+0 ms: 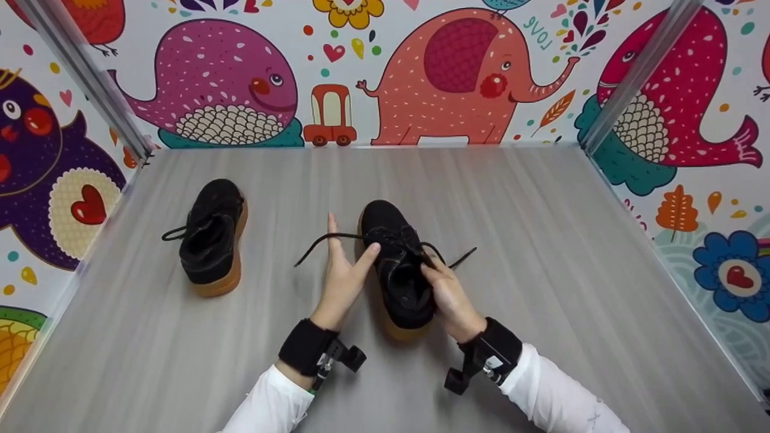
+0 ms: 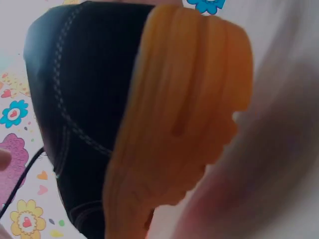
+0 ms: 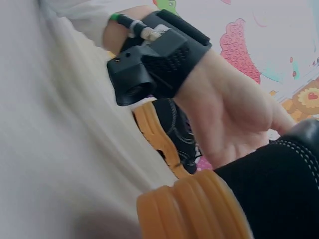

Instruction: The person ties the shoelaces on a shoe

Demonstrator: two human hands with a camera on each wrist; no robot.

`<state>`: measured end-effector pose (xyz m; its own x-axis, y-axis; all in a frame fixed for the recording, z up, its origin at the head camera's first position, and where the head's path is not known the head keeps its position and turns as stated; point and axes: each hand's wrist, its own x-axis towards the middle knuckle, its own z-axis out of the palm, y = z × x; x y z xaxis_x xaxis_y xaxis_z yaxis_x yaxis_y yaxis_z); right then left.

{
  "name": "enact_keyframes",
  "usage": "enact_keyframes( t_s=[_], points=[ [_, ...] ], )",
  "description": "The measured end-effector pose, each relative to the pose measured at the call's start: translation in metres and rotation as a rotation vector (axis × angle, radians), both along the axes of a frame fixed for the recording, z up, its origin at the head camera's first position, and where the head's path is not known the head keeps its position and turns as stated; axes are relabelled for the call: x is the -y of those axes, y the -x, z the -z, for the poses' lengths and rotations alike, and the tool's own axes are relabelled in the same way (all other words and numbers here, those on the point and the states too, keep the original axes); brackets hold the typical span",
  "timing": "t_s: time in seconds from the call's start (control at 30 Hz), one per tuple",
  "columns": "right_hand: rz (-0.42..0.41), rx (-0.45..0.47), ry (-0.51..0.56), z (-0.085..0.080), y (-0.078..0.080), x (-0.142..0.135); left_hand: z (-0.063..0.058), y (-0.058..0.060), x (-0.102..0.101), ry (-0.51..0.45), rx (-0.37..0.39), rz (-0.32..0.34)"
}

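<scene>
— The right grip, a person's bare hand [image 1: 448, 291]: what does it have?
— Its fingers and thumb pinch the middle shoe [image 1: 385, 273] at the right edge of the opening; whether lace is caught there too, I cannot tell.
— And the left grip [image 1: 344, 279]?
— Spread, holding nothing firmly: fingers straight, thumb held away from them, its tip at the middle shoe's left side. The left lace end [image 1: 313, 245] runs out from that shoe across the fingers.
— The right lace end [image 1: 463, 257]?
— Out to the right of the middle shoe.
— How does that shoe sit?
— Upright on the grey bench [image 1: 529, 252], black with a thick orange-brown sole [image 2: 189, 94], toe away from the person.
— Farther out?
— A second black shoe [image 1: 206, 261] stands well to the left of the middle shoe, a lace loop [image 1: 173, 234] poking out on its own left. Nearer the person than the middle shoe are white sleeves [image 1: 553, 385] and black wrist straps [image 1: 304, 347]. Beyond its toe rises a wall printed with an orange elephant [image 1: 415, 102].
</scene>
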<state>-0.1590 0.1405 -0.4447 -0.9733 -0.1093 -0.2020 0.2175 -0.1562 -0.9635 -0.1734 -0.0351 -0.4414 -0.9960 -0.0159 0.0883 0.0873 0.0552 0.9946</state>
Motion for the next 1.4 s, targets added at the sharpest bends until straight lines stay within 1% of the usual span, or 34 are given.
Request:
enact_keyframes(
  t_s=[0.13,0.2,0.33,0.43,0.53,0.7,0.9,1.03,1.13,1.27,1.33,1.4],
  points=[
    [-0.001,-0.002,-0.014,0.008,-0.003,0.005,0.007,-0.002,-0.002,-0.002,0.059,0.043],
    [-0.007,-0.009,-0.014,0.012,-0.005,0.008,0.011,-0.003,-0.004,-0.004,0.066,0.063],
    [0.007,-0.004,-0.033,0.017,-0.009,0.013,0.018,-0.001,-0.010,-0.029,0.048,0.087],
    [0.031,0.001,-0.058,0.021,-0.010,0.016,0.021,0.000,-0.013,-0.034,0.030,0.085],
    [0.037,-0.009,-0.069,0.023,-0.011,0.017,0.025,0.002,-0.014,-0.024,0.031,0.079],
    [0.033,-0.003,-0.083,0.023,-0.012,0.018,0.028,0.005,-0.016,-0.022,0.029,0.076],
    [0.050,-0.011,-0.125,0.023,-0.008,0.016,0.031,0.010,-0.019,-0.016,0.009,0.096],
    [0.027,-0.026,-0.144,0.023,-0.007,0.015,0.035,0.011,-0.019,-0.005,0.015,0.111],
    [-0.002,-0.047,-0.168,0.022,-0.007,0.013,0.036,0.011,-0.018,-0.001,0.032,0.124],
    [-0.023,-0.074,-0.215,0.018,-0.006,0.008,0.036,0.011,-0.014,0.026,0.057,0.153],
    [-0.021,-0.112,-0.248,0.016,-0.003,0.004,0.035,0.010,-0.012,0.041,0.056,0.162],
    [-0.018,-0.181,-0.268,0.013,-0.001,0.000,0.034,0.009,-0.011,0.049,0.038,0.158]
  ],
)
